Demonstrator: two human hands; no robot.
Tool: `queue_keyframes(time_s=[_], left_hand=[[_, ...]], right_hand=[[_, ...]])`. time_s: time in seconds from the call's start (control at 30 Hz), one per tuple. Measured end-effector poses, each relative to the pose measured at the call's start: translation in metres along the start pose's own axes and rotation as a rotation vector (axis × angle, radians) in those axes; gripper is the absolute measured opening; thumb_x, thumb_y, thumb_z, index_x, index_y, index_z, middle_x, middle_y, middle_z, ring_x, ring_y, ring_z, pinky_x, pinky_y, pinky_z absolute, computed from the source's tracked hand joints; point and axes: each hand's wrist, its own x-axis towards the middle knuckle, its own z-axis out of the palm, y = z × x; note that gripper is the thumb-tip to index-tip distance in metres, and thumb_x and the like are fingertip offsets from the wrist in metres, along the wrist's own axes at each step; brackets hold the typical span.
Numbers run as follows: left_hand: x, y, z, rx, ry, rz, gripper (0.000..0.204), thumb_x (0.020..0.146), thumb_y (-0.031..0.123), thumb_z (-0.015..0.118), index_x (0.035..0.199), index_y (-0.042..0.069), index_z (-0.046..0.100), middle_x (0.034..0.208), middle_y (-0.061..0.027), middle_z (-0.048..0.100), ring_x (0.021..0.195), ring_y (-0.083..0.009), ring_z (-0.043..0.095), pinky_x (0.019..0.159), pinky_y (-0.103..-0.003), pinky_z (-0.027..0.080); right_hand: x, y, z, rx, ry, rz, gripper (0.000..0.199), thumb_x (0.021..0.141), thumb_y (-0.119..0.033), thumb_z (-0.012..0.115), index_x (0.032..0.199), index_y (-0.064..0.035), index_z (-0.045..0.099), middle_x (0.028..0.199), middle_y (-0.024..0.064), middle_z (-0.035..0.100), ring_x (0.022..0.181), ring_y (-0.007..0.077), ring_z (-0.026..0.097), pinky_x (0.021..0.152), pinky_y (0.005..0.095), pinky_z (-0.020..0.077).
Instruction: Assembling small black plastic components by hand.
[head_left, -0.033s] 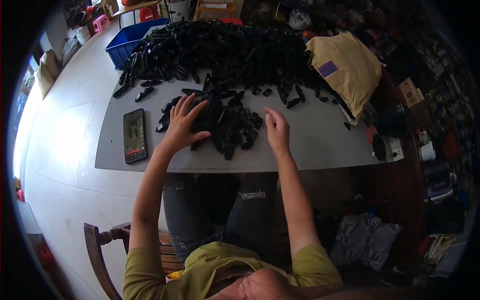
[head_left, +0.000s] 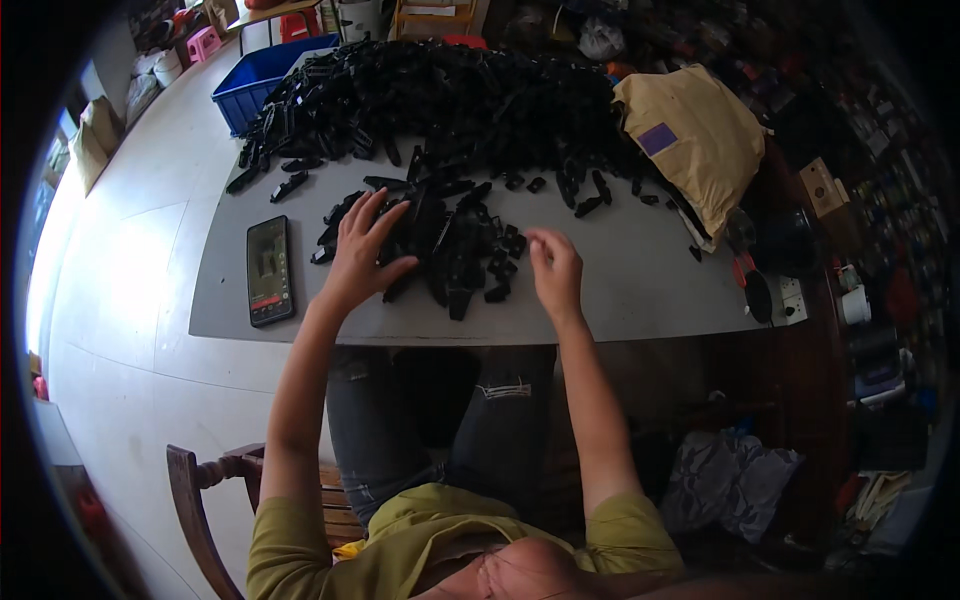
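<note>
A small heap of black plastic parts (head_left: 460, 250) lies on the grey table in front of me, some long and slim, others small and blocky. My left hand (head_left: 362, 250) is over the heap's left side with its fingers spread; it grips nothing that I can see. At the heap's right edge is my right hand (head_left: 556, 268), its fingers curled in toward the thumb. Whatever is between those fingertips, if anything, is too small or hidden to make out. Behind both hands a much larger mound of similar black parts (head_left: 440, 105) covers the back of the table.
Left of the heap lies a phone (head_left: 268, 272) with its screen lit. A blue crate (head_left: 245, 95) stands at the far left corner, and a tan sack (head_left: 700, 140) at the right of the mound. A power strip (head_left: 792, 298) sits by the table's right edge.
My right hand has shifted very slightly down and to the right. The left hand's fingers have moved a touch; the parts and other things stay as they were.
</note>
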Motion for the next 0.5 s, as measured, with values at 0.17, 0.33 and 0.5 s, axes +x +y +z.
queue_keyframes(time_s=[0.17,0.33,0.5], left_hand=[[-0.044,0.022,0.014,-0.422,0.139,-0.256,0.032,0.077,0.005,0.069,0.107,0.004,0.06,0.11,-0.0117,0.058,0.106,-0.03,0.055,0.089,-0.037,0.044],[-0.055,0.049,0.018,-0.177,0.171,-0.272,0.031,0.073,0.004,0.071,0.101,0.004,0.058,0.099,-0.0117,0.058,0.097,-0.0303,0.056,0.082,-0.038,0.046],[-0.059,0.04,0.026,-0.073,0.163,-0.301,0.03,0.07,0.006,0.071,0.096,0.005,0.055,0.091,-0.0118,0.056,0.093,-0.0322,0.055,0.079,-0.039,0.045]], right_hand=[[-0.064,-0.059,0.023,-0.165,-0.17,-0.034,0.018,0.083,-0.014,0.068,0.097,-0.0048,0.062,0.085,0.0093,0.06,0.066,0.0223,0.061,0.06,0.0326,0.0496],[-0.08,-0.057,0.053,-0.32,-0.056,-0.085,0.035,0.08,-0.012,0.071,0.112,-0.0094,0.058,0.093,0.0075,0.058,0.064,0.0232,0.059,0.061,0.0345,0.0482],[-0.075,-0.052,0.054,-0.125,-0.045,0.134,0.036,0.077,-0.007,0.071,0.111,-0.0111,0.06,0.089,0.0067,0.058,0.063,0.0226,0.058,0.059,0.0342,0.0472]])
